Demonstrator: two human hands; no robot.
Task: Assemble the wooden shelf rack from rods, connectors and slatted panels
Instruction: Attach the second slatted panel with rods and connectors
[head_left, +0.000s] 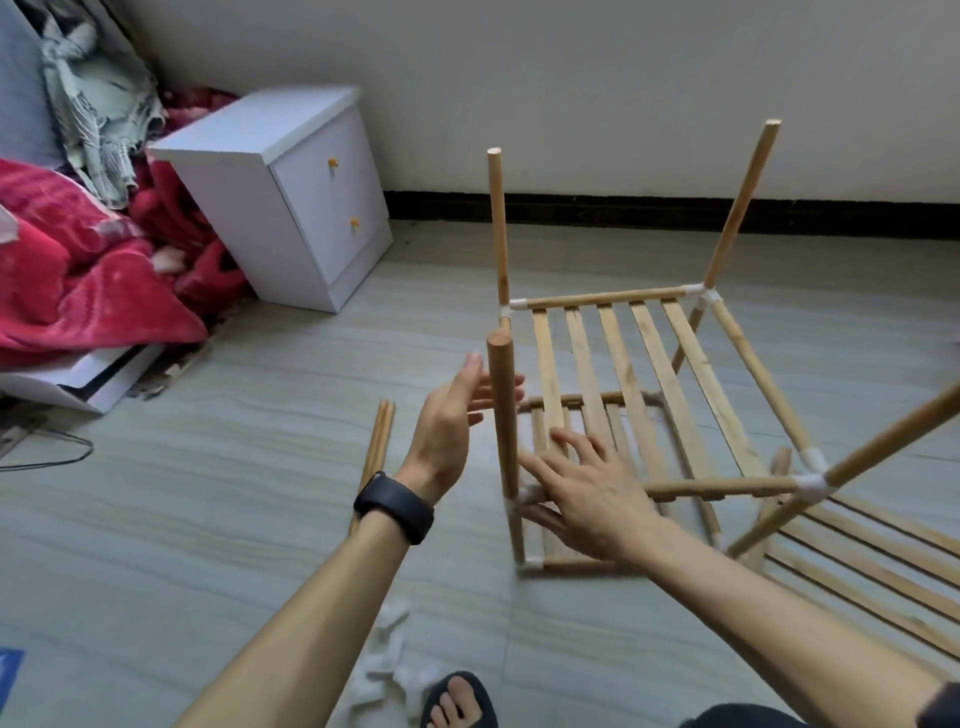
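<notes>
Bare floor (234, 467) lies open from the loose rods (376, 452) out to the white cabinet (291, 192) and red blanket (78, 260) at the floor's far left corner. A free strip runs along the far edge under the wall, behind the rack (602, 299). Above the rack's upper slats the way down is open between four upright rods, the two right ones leaning outward. The near-left upright (503, 410) stands between the hands, with the left hand (447, 431) just beside it and the right hand (587, 499) at its lower joint. A slatted panel (872, 571) covers the floor at the right. White connectors (387, 660) and a sandalled foot (457, 699) block the near edge.
</notes>
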